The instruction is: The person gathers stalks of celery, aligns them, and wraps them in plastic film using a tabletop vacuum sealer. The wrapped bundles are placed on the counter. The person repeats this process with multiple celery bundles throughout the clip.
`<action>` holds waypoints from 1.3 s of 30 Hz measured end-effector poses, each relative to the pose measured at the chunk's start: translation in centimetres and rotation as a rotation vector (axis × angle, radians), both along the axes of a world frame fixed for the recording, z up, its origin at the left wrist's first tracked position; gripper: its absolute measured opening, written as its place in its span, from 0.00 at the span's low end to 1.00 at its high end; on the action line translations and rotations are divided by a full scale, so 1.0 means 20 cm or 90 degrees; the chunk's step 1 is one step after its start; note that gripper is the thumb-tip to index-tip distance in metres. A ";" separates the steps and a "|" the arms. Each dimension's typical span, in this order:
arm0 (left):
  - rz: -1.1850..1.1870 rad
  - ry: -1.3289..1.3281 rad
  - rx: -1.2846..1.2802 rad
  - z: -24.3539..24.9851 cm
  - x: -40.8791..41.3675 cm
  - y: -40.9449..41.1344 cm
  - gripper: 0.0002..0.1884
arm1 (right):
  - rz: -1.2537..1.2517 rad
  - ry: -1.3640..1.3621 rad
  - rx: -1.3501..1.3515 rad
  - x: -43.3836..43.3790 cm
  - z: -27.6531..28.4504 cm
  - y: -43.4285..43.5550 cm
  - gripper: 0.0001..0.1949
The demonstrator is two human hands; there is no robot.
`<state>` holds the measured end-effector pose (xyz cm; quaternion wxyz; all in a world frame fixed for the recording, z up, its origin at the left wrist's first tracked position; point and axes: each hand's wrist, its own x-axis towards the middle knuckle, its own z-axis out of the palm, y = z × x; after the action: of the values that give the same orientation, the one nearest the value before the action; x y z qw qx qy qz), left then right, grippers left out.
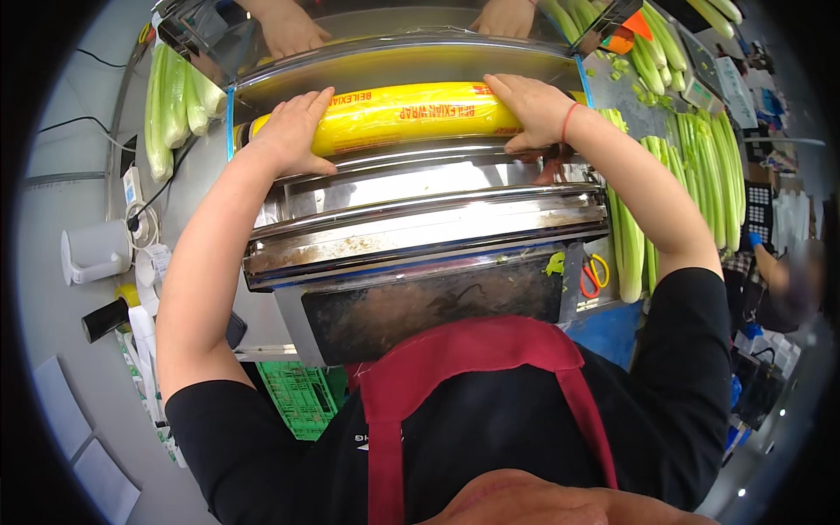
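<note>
A thick roll of yellow plastic wrap (407,115) with red print lies crosswise in the metal trough of a wrapping machine (420,216). On its left end rests my left hand (295,134), fingers over the roll and thumb along the near side. My right hand (535,111), with a thin red cord at the wrist, holds the right end in the same way. The roll's underside is hidden. Nearer to me, a dark heating plate (433,302) bears a scrap of green leaf. The shiny panel behind the roll mirrors both hands.
Celery bunches (709,177) lie at the right, and wrapped celery (174,98) at the far left. Scissors (594,275) with red and yellow handles sit beside the plate. A power strip (132,187) and cables are at left, a green crate (298,397) below. A person stands far right.
</note>
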<state>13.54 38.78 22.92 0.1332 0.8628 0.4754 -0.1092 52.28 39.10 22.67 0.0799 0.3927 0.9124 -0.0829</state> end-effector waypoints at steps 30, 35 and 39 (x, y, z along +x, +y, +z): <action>-0.042 -0.034 0.290 0.05 -0.15 -0.11 0.07 | -0.128 0.247 0.085 -0.14 0.02 -0.02 0.05; -0.035 0.035 0.226 0.01 -0.21 -0.06 0.07 | -0.284 0.498 -0.070 -0.12 0.07 0.03 0.07; 0.061 -0.011 0.208 0.07 -0.15 -0.10 0.06 | -0.281 0.602 -0.167 -0.15 0.16 -0.04 0.07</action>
<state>10.45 36.85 24.39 0.0004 0.8503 0.5261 -0.0170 49.20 38.21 25.85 -0.3102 0.4818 0.7266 -0.3790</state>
